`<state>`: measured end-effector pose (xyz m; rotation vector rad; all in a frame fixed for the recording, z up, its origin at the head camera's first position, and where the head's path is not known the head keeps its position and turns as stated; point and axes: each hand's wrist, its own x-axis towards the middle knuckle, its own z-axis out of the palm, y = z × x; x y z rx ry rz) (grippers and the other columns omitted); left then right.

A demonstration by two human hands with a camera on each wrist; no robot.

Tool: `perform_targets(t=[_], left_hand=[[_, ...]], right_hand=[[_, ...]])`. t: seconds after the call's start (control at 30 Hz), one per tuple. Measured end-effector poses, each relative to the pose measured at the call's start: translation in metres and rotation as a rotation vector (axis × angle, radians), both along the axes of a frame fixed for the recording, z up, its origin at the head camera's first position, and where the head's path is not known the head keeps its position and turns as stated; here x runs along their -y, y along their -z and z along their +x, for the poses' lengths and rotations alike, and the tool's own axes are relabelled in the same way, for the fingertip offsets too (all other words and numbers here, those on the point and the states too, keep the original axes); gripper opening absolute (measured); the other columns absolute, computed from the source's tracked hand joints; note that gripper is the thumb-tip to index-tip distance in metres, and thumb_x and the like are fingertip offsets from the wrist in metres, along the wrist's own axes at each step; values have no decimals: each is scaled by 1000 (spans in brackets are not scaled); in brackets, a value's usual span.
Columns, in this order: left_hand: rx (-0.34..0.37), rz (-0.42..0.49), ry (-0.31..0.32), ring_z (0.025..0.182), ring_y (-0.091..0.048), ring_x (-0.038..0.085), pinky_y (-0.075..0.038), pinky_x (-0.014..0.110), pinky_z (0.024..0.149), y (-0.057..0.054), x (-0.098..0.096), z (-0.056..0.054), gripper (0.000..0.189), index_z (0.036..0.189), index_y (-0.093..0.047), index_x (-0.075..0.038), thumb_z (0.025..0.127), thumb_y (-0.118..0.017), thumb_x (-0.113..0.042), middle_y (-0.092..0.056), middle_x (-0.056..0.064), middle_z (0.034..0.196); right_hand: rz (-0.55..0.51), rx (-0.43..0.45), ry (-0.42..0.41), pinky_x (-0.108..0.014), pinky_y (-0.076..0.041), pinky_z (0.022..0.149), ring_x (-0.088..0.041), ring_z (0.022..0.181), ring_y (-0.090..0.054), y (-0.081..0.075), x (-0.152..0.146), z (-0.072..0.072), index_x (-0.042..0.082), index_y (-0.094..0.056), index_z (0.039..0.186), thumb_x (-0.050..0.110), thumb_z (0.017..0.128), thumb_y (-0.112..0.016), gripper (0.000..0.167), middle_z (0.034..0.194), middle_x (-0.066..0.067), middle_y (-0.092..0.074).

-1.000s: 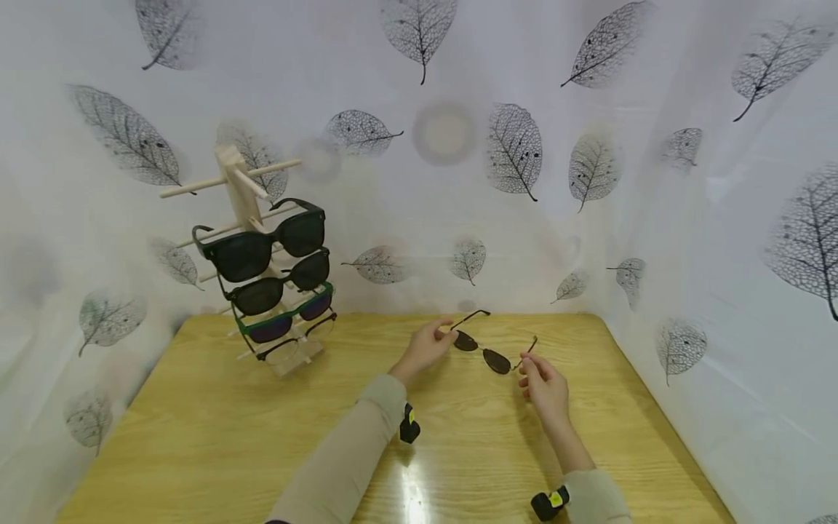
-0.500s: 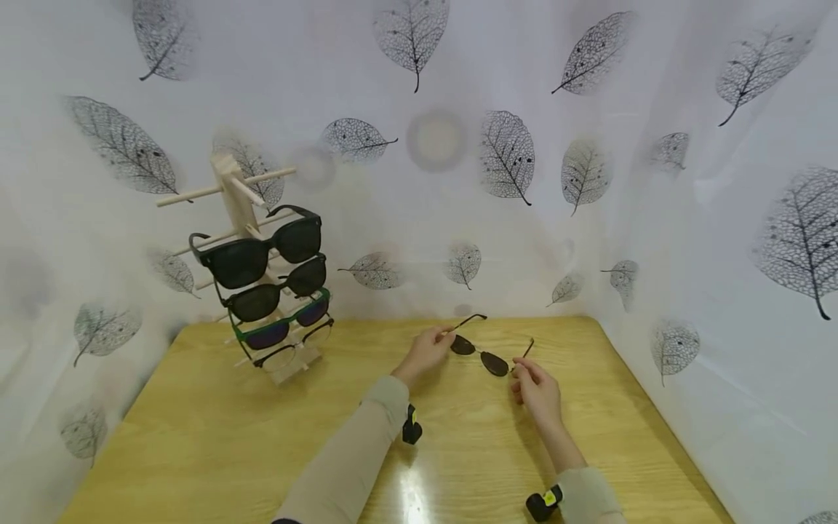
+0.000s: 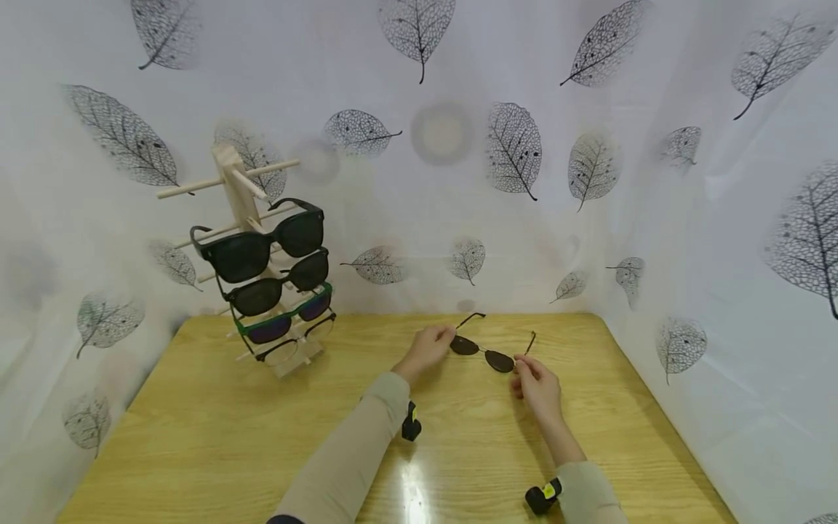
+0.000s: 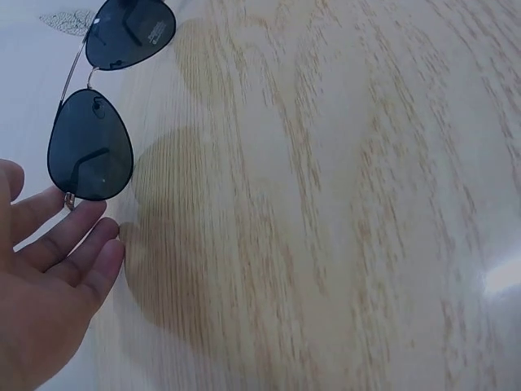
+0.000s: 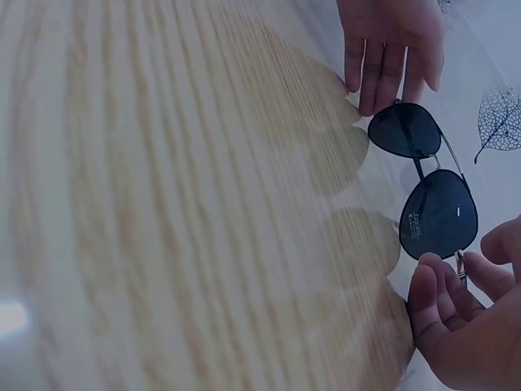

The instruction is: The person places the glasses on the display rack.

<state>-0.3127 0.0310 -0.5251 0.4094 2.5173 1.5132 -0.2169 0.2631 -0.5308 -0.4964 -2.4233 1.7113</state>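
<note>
A pair of dark-lensed aviator sunglasses (image 3: 500, 361) with a thin metal frame is at the back middle of the table, temples opened toward the wall. My left hand (image 3: 427, 351) pinches it at the left hinge; in the left wrist view the fingers (image 4: 69, 244) lie just under the lens (image 4: 89, 147). At the other hinge my right hand (image 3: 540, 383) holds the frame between thumb and fingers, also seen in the right wrist view, where the dark lens (image 5: 440, 216) sits beside the fingertips (image 5: 425, 281). Shadows of the lenses fall on the wood.
At the left, a wooden glasses rack (image 3: 237, 193) carries several pairs, including black sunglasses (image 3: 242, 256) and a green-framed pair (image 3: 270, 330). Its top pegs are bare. The wooden table (image 3: 216, 444) meets a white leaf-print curtain (image 3: 445, 204) at the back and sides.
The sunglasses have turned slightly, their right lens a little higher and closer to level. My right hand has shifted slightly left toward the hinge. The left hand barely moved.
</note>
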Motion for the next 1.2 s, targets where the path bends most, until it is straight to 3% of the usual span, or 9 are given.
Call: perform_targets(t=[0.07, 0.1, 0.17, 0.27, 0.47, 0.57, 0.83, 1.0, 1.2], left_hand=[[-10, -1, 2, 83, -58, 27, -50, 40, 88, 0, 0, 1, 49, 100, -68, 4, 115, -42, -36, -63, 15, 88], [-18, 4, 6, 79, -52, 26, -47, 40, 84, 0, 0, 1, 48, 96, -66, 3, 115, -42, -34, -58, 15, 83], [-30, 10, 13, 82, -58, 25, -51, 39, 87, 0, 1, 3, 46, 101, -71, 2, 115, -44, -32, -64, 14, 87], [-48, 19, 10, 109, -69, 29, -55, 45, 101, 1, 2, 4, 38, 121, -76, -2, 114, -48, -27, -75, 15, 115], [-40, 59, -38, 106, -71, 30, -56, 45, 100, 3, 3, 4, 36, 121, -77, 0, 112, -53, -25, -77, 15, 115], [-31, 103, -82, 128, -67, 33, -56, 49, 107, 3, 2, 5, 36, 133, -72, -2, 111, -57, -26, -74, 15, 132], [-16, 172, -157, 115, -73, 28, -61, 42, 97, -2, 3, 11, 28, 123, -79, -6, 107, -65, -24, -78, 12, 121], [14, 214, -163, 103, -75, 30, -63, 35, 84, -3, 4, 12, 26, 120, -79, -4, 106, -66, -22, -79, 14, 115], [34, 279, -153, 93, -76, 37, -63, 32, 73, -7, 5, 13, 26, 119, -79, 0, 105, -67, -18, -79, 18, 110]], right_hand=[[1, 2, 4, -20, -58, 64, -9, 74, -67, 1, 0, -1, 3, -66, 140, 25, 112, -52, 38, 117, -24, -72], [-1, 0, 7, -20, -58, 64, -8, 73, -67, 1, 0, -1, 3, -66, 140, 25, 112, -53, 38, 115, -23, -73], [-7, -7, 10, -20, -58, 63, -8, 71, -67, 2, -1, -2, 1, -66, 139, 24, 111, -54, 38, 109, -21, -74], [-26, -22, 3, -20, -59, 64, -9, 71, -68, 3, 0, -4, -1, -67, 137, 21, 110, -55, 36, 101, -18, -74], [-17, -58, -1, -20, -58, 64, -10, 70, -67, 1, 2, -5, -1, -69, 135, 20, 110, -56, 35, 91, -15, -75], [-10, -72, 13, -21, -58, 63, -12, 70, -68, -1, 2, -5, 0, -70, 134, 21, 110, -57, 35, 88, -14, -75], [-60, -121, 60, -22, -62, 67, -11, 74, -70, -1, 2, -6, -4, -71, 130, 20, 109, -61, 34, 90, -11, -76], [-92, -116, 70, -22, -63, 70, -12, 77, -73, -2, 1, -8, -4, -68, 133, 16, 108, -61, 33, 94, -2, -76], [-66, -121, 78, -23, -63, 69, -12, 74, -73, -9, 1, -9, -6, -70, 131, 13, 107, -61, 32, 90, -5, -77]])
